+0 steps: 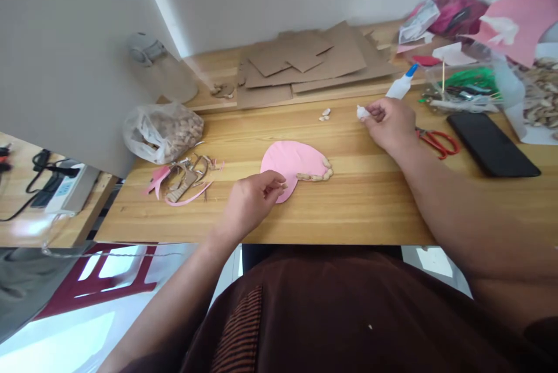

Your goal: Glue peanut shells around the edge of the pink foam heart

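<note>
Your left hand (pixel 253 198) is over the near left part of the pink cutout (pixel 290 158), its grip a pinch of thumb and fingers on a small tan piece (pixel 283 185), likely a peanut, though it is too small to be sure. Holding it by the fingertips seems to leave control over how it sits. The cutout lies flat on the table (pixel 349 216), in front of you, where both hands can reach it. A row of peanuts (pixel 320 177) follows its near right edge end to end, probably so they trace the outline.

Your right hand (pixel 392 120) is well apart, farther right, its grip closed on a crumpled white tissue (pixel 362 112), perhaps for wiping glue. The glue bottle (pixel 399 87) lies just beyond that hand, and the red scissors (pixel 442 142) lie to its right, which keeps both handy. Two loose peanuts (pixel 325 115) sit beyond the cutout, within easy reach. The scraps (pixel 187 181) and bag of peanuts (pixel 174 132) stay left, out of the working space.
</note>
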### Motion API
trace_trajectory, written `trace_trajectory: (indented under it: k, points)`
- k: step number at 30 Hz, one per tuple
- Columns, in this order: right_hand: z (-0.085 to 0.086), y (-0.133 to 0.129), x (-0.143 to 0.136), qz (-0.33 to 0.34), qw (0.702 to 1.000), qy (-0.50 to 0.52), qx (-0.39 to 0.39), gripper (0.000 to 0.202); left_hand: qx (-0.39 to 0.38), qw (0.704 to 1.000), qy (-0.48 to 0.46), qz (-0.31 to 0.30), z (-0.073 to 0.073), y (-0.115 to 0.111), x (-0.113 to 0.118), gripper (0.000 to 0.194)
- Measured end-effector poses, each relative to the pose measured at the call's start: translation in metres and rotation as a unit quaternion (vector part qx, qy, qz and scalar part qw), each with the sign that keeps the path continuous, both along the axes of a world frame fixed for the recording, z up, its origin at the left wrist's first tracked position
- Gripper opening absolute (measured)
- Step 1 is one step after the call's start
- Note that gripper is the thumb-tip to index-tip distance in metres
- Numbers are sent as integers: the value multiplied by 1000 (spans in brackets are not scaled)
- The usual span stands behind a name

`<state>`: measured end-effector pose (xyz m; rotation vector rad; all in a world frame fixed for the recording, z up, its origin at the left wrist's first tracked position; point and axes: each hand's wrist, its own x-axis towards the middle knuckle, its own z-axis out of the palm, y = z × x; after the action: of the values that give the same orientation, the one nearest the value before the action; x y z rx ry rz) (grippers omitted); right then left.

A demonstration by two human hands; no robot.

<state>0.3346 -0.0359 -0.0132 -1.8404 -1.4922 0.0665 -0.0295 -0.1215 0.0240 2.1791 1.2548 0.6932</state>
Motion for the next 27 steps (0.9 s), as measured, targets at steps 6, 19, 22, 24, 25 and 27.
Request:
trace_trajectory:
  k: [6, 19, 22, 24, 25, 27]
  points:
    - [4, -2, -10, 11, 997, -66, -40, 9, 75, 992, 93, 31, -6, -5, 22, 12]
    - [2, -1, -13, 3, 994, -60, -96, 12, 90, 966, 234, 63, -1, -6, 46, 16]
    - [3, -1, -14, 6, 993, -47, -110, 12, 81, 963, 246, 68, 1, -7, 49, 18]
    - [3, -2, -14, 8, 993, -41, -112, 11, 76, 962, 253, 70, 2, -8, 51, 21]
    - [4, -2, -14, 7, 993, -40, -111, 11, 75, 961, 257, 72, 2, -8, 52, 22]
    - [4, -2, -14, 4, 993, -42, -108, 11, 75, 959, 263, 76, 2, -9, 53, 22]
